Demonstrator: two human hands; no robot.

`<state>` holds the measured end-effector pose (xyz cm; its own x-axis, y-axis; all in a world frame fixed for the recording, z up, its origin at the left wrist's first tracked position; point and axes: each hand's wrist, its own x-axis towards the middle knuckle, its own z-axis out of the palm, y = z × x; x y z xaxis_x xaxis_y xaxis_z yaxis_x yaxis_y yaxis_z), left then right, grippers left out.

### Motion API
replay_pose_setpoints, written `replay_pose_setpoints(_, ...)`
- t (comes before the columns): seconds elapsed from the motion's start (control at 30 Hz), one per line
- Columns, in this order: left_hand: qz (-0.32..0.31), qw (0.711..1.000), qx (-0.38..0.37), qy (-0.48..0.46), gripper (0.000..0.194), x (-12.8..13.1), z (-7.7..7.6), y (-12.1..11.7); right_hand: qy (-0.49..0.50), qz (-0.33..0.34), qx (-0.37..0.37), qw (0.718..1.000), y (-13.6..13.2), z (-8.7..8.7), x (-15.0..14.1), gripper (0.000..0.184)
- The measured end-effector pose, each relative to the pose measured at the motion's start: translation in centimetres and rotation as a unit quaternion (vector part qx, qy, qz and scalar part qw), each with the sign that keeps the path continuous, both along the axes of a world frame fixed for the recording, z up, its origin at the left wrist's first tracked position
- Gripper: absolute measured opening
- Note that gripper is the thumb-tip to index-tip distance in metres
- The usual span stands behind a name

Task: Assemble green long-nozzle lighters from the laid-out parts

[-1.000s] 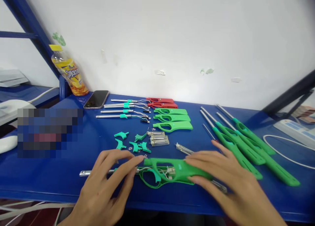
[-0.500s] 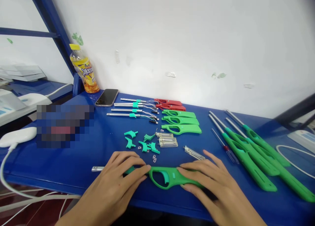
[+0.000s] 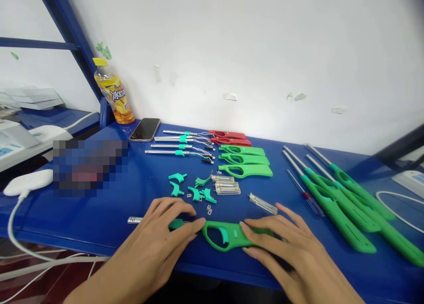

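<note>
A green stick lighter lies crosswise near the table's front edge, a teal trigger inside its loop. My left hand is closed over the metal tube and teal collar, its thumb at the front of the green body. My right hand grips the handle between thumb and fingers, hiding the handle's rear end. Just beyond the lighter are several loose teal triggers, small metal clips and clear fuel tanks. A single clear tank rests close to my right fingertips.
Metal tubes with wires, red handle shells and green handle shells lie farther back. Several stick lighters and a screwdriver are at right. A phone, drink bottle and white cable occupy the left.
Both hands keep their hold on the stick lighter. My left thumb and fingers have shifted very slightly; the whole view has moved a little.
</note>
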<state>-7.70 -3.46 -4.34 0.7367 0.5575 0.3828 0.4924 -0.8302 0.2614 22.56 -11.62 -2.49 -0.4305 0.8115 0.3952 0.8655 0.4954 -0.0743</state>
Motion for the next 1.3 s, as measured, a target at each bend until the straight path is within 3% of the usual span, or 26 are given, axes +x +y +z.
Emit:
replay_pose_setpoints(0.13,0.100,0.993,0.057,0.030,0.040,-2.6,0.3,0.1,-0.012,0.019,0.036,0.999,0.2,-0.5,0.4,0.026)
replay_pose_setpoints(0.23,0.068,0.996,0.047,0.013,0.022,-2.8,0.0,0.6,0.000,0.028,0.041,0.999,0.5,-0.7,0.0,0.024)
replay_pose_setpoints(0.5,0.064,0.997,-0.025,-0.028,0.021,-0.2,-1.4,-0.1,0.042,-0.006,0.061,0.997,0.8,-1.4,-1.9,0.029)
replay_pose_setpoints(0.7,0.038,0.996,0.028,-0.074,0.019,-0.2,-0.9,-0.3,-0.024,-0.026,0.081,0.996,0.0,-3.0,-1.4,0.040)
replay_pose_setpoints(0.93,-0.029,0.989,0.067,-0.125,0.038,-0.2,-0.6,0.6,-0.002,-0.017,-0.003,1.000,0.0,-3.2,-1.6,0.045)
replay_pose_setpoints(1.1,-0.019,0.987,0.115,-0.109,0.040,0.0,-0.4,0.5,0.015,0.012,-0.049,0.999,-0.1,-3.3,-1.7,0.050)
replay_pose_setpoints(1.3,-0.025,0.986,0.083,-0.141,0.042,0.3,-0.3,0.5,0.055,0.040,-0.096,0.993,-0.1,-3.4,-1.3,0.054)
